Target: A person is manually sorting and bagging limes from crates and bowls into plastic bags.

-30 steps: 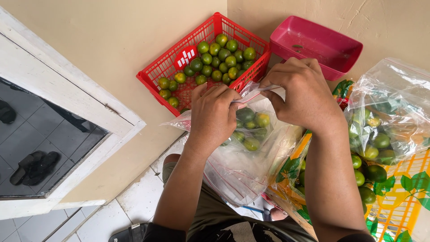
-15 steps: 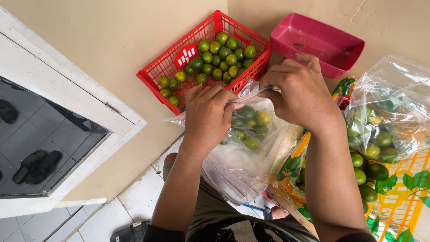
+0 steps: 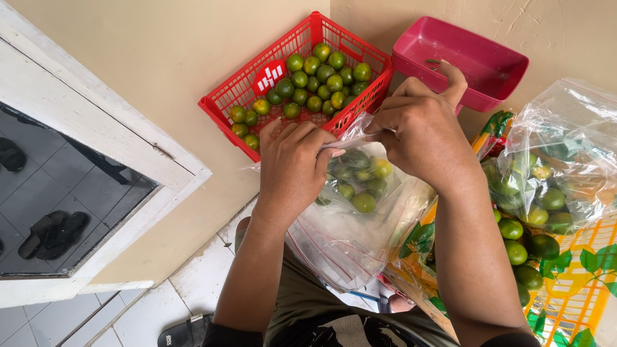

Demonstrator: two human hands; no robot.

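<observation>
Left hand (image 3: 292, 168) and right hand (image 3: 421, 132) are pinching the top edge of a clear zip bag (image 3: 360, 212), fingers clamped together on its seal strip. The bag, holding green limes (image 3: 364, 183), is hanging over the person's lap, just in front of the red basket (image 3: 257, 96). The pink tray (image 3: 488, 71) is lying just beyond the right knuckles; a second filled bag (image 3: 559, 160) is crowding the right side.
</observation>
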